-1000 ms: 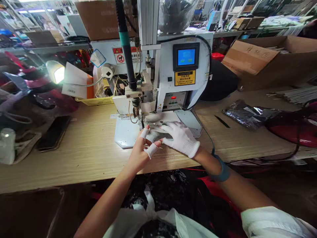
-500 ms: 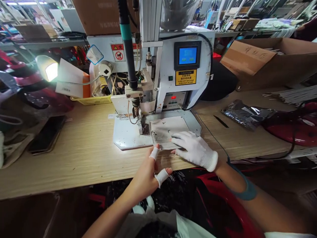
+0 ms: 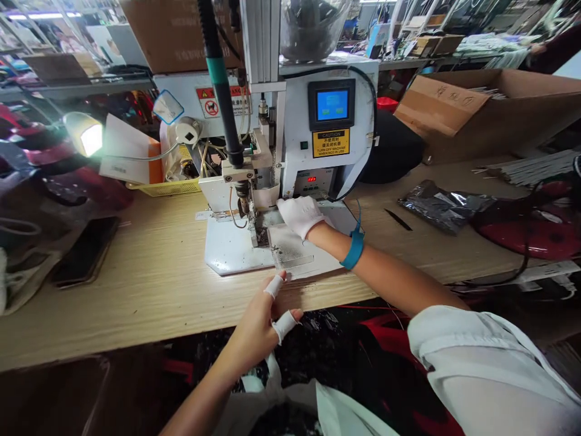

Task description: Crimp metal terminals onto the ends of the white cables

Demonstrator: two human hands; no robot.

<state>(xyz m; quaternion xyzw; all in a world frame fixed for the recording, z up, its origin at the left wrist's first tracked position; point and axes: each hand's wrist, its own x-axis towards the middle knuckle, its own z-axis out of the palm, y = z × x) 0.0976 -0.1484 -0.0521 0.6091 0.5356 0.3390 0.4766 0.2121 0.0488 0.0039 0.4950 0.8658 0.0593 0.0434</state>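
My left hand is at the table's front edge, its thumb and index finger apart and wearing white finger covers. Its index fingertip lies near the lower left corner of a pale, flat sheet. That sheet rests on the white base plate of a soldering machine, speckled with dark bits at its left. My right hand, in a white glove with a blue band on the wrist, reaches across the sheet to the machine's body. Its fingers are curled and turned away, so anything in them is hidden. Left of it stands the soldering head.
A control screen and a yellow caution label face me. A lit lamp and a phone are at the left. To the right are black tweezers, a plastic bag and an open carton.
My right hand has left the sheet's right front part and moved forward and left to the machine, its fingers now curled. My left hand keeps its pose. The view has shifted slightly.
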